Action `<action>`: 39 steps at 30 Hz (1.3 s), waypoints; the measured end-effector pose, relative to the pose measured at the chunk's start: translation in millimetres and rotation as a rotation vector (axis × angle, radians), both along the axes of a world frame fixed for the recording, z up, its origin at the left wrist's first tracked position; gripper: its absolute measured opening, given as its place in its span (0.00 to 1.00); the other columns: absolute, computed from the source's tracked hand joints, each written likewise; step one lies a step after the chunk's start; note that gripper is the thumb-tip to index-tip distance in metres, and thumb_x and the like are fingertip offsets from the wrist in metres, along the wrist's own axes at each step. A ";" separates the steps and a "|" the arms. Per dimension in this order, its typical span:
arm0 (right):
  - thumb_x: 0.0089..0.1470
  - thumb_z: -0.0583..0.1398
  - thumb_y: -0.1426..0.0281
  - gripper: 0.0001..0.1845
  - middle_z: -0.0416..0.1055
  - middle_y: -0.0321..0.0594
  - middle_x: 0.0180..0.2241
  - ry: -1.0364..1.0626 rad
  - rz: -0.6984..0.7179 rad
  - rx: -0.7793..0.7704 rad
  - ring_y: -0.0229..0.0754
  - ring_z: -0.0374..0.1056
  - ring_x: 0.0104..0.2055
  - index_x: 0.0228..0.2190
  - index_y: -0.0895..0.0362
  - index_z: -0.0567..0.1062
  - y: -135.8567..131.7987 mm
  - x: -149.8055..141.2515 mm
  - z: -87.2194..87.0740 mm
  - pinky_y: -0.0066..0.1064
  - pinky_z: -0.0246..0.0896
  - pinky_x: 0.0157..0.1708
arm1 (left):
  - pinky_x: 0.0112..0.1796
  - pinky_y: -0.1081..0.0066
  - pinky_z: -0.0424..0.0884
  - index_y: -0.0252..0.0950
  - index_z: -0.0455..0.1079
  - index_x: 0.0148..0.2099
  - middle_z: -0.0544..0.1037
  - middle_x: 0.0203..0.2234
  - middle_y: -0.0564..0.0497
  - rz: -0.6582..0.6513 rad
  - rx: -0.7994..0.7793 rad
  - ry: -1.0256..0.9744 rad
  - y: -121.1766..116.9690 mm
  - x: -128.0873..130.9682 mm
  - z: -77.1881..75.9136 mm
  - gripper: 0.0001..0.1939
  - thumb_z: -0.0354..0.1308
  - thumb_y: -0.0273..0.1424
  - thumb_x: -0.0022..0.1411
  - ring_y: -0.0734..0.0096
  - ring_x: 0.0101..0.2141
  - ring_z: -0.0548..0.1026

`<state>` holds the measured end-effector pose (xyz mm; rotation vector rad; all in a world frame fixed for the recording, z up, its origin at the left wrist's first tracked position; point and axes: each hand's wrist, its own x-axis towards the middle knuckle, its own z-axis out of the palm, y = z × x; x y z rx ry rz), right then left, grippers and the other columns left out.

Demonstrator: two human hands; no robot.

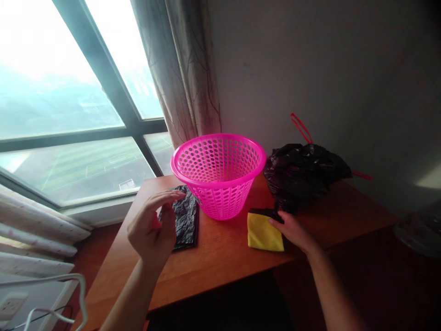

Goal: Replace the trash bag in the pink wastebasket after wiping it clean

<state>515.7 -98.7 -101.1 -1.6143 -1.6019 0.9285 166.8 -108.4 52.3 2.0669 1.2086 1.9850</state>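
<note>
Pinching, it seems, the yellow cloth right of the pink basket, the right hand needs firm fingers, the left hand curled loosely.

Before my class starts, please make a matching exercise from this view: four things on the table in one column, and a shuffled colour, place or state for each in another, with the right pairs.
Column one
1. basket
2. cloth
3. flat black plastic
4. bulky black bag

Column two
A. yellow, touched by the right hand
B. right of the basket, farther back than the cloth
C. left of the basket, partly hidden by the left hand
D. bright pink, standing upright

Right pairs: 1-D, 2-A, 3-C, 4-B
</note>
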 end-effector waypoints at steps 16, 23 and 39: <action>0.57 0.53 0.71 0.17 0.72 0.48 0.50 -0.463 0.029 0.510 0.49 0.67 0.53 0.46 0.57 0.75 33.4 -6.7 -7.9 0.41 0.61 0.56 | 0.36 0.71 0.72 0.37 0.74 0.39 0.80 0.31 0.50 -0.067 -0.516 0.194 -11.9 -2.2 -118.0 0.12 0.49 0.25 0.64 0.68 0.32 0.77; 0.56 0.54 0.72 0.19 0.70 0.51 0.53 -0.630 0.025 0.437 0.54 0.64 0.56 0.48 0.58 0.76 21.1 -16.6 -13.2 0.47 0.57 0.58 | 0.38 0.69 0.73 0.38 0.73 0.40 0.79 0.34 0.50 -0.147 -0.506 0.246 -17.3 2.8 -138.3 0.14 0.47 0.20 0.61 0.67 0.35 0.77; 0.62 0.52 0.67 0.18 0.66 0.35 0.22 -0.204 0.202 0.357 0.37 0.61 0.25 0.21 0.55 0.65 -28.4 -146.0 2.5 0.29 0.52 0.28 | 0.39 0.67 0.74 0.39 0.72 0.42 0.78 0.36 0.48 -0.083 -0.465 0.361 -28.1 6.4 -138.5 0.17 0.46 0.18 0.60 0.65 0.37 0.77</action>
